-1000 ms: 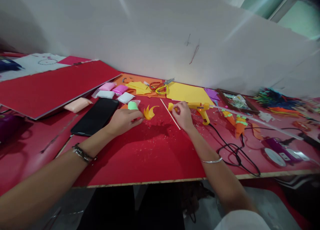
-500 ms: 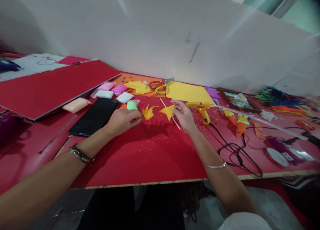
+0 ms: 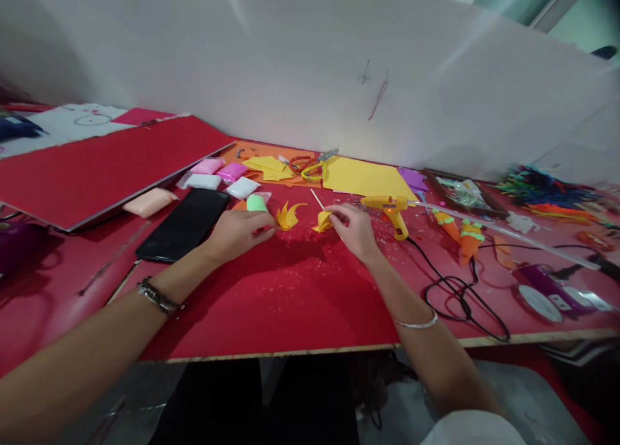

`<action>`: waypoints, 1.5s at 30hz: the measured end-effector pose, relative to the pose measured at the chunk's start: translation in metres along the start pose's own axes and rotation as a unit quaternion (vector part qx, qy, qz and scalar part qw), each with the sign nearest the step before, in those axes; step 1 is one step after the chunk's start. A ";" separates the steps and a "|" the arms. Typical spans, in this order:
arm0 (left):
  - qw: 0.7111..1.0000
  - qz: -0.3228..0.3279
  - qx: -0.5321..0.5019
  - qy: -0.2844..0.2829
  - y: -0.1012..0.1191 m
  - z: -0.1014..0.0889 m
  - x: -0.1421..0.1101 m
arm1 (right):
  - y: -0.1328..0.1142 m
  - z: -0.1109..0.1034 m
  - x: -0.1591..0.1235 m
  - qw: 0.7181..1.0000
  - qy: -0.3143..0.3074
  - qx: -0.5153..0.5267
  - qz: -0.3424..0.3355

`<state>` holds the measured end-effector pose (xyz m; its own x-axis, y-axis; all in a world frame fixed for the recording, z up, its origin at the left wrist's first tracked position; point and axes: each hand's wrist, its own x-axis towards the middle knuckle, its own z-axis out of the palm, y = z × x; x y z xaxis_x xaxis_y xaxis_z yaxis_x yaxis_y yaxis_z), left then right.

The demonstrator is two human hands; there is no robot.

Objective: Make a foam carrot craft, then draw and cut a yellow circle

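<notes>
Between the fingertips of my left hand (image 3: 238, 233) is a yellow petal-shaped piece (image 3: 287, 219) with several pointed, curling tips. My right hand (image 3: 356, 228) pinches a second yellow piece (image 3: 321, 223), now folded or turned so that only part of it shows. A small gap separates the two pieces above the red table. A thin pale stick (image 3: 317, 199) lies just behind my right fingers, its near end hidden by the hand. Beyond my left hand is a light green roll-like piece (image 3: 256, 203).
A yellow hot glue gun (image 3: 394, 214) lies right of my right hand, its black cord looping nearby. A black phone (image 3: 184, 225) lies left. Behind are scissors (image 3: 320, 166), yellow sheets (image 3: 365, 178) and wrapped clay packs (image 3: 242, 187). Orange carrot-like pieces (image 3: 469, 241) sit right.
The yellow piece in my right hand has turned from a spread, flat shape to a narrower, folded-looking one. The right hand has turned over the stick. My left hand has hardly moved.
</notes>
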<state>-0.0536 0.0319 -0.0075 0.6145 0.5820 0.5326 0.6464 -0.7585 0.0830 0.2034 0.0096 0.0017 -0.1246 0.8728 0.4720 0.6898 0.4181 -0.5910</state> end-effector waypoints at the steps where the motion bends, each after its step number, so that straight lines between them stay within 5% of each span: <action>1: 1.000 0.001 0.002 0.000 0.000 0.000 0.000 | -0.002 -0.002 0.000 1.000 0.006 -0.023 -0.006; 7: 0.997 0.054 0.052 0.006 0.000 -0.001 0.001 | -0.001 -0.005 0.000 0.998 0.005 -0.063 -0.029; 14: 0.983 0.137 0.118 -0.020 0.005 -0.005 0.003 | -0.001 -0.003 -0.004 0.983 -0.136 -0.086 -0.091; 22: 0.996 0.077 0.010 -0.034 0.006 -0.001 0.005 | -0.004 -0.006 -0.005 0.985 -0.130 -0.099 -0.050; 32: 0.988 0.006 -0.092 -0.123 0.009 -0.002 0.005 | -0.009 0.000 -0.008 0.982 -0.159 -0.092 -0.052; 45: 0.975 -0.012 -0.144 -0.170 0.012 -0.003 0.007 | -0.015 0.003 -0.009 0.976 -0.199 -0.079 -0.037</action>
<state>-0.0432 0.0263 0.0000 0.7469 0.6268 0.2219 0.5383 -0.7659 0.3517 0.1921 -0.0041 0.0040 -0.4241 0.8835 0.1989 0.7662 0.4672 -0.4413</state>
